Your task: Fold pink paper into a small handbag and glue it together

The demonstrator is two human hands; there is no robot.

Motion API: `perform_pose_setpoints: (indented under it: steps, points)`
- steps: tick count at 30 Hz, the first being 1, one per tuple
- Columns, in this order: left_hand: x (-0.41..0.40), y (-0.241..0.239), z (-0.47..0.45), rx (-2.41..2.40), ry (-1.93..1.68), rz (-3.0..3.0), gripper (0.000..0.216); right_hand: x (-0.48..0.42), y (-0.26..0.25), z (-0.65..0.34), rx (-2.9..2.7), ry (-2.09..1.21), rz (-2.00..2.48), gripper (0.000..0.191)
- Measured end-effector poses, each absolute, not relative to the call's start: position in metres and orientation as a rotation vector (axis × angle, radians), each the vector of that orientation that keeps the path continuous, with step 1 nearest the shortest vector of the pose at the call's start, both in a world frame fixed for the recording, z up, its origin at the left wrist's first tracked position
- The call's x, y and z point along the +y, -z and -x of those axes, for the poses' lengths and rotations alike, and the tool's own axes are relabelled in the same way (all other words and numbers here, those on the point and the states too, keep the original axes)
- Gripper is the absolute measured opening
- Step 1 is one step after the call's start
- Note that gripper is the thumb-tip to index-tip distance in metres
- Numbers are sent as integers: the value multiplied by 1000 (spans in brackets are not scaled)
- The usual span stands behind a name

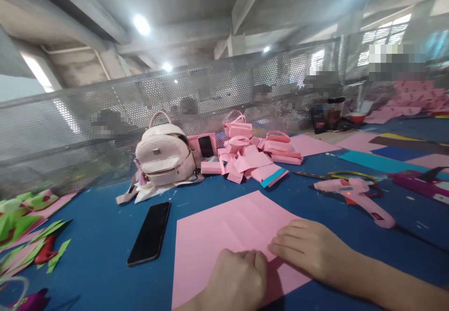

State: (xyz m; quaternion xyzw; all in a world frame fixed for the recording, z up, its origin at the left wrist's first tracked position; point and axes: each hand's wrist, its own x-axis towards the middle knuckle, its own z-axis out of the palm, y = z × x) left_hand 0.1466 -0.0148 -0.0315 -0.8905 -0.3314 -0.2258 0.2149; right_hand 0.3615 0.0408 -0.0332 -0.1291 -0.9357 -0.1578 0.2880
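Observation:
A sheet of pink paper (206, 241) lies on the blue table in front of me, with faint crease lines across its middle. My left hand (238, 276) rests on the sheet's near part, its fingers curled into a fist; whatever is under or inside them is hidden. Just right of it, my right hand (312, 248) lies palm down on the sheet's right side, fingers stretched out and close together. The fingertips of the right hand come near the left knuckles.
Left of the sheet lies a black phone (150, 234). Behind stand a cream backpack (166, 154) and a heap of pink paper pieces (250, 159). A pink glue gun (358, 196) and scissors (375, 178) are at right. Green paper strips (52, 231) and a perforated metal screen (217, 86) surround the table.

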Motion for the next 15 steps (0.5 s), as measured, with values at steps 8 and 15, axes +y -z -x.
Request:
perform_pose_setpoints:
  steps: [8, 15]
  points:
    - [-18, 5, -78, -717, 607, 2391, 35, 69, 24, -381, -2431, 417, 342, 35]
    - [-22, 31, -54, -666, 336, 2401, 44, 80, 32, -373, -2500, 602, 193, 34]
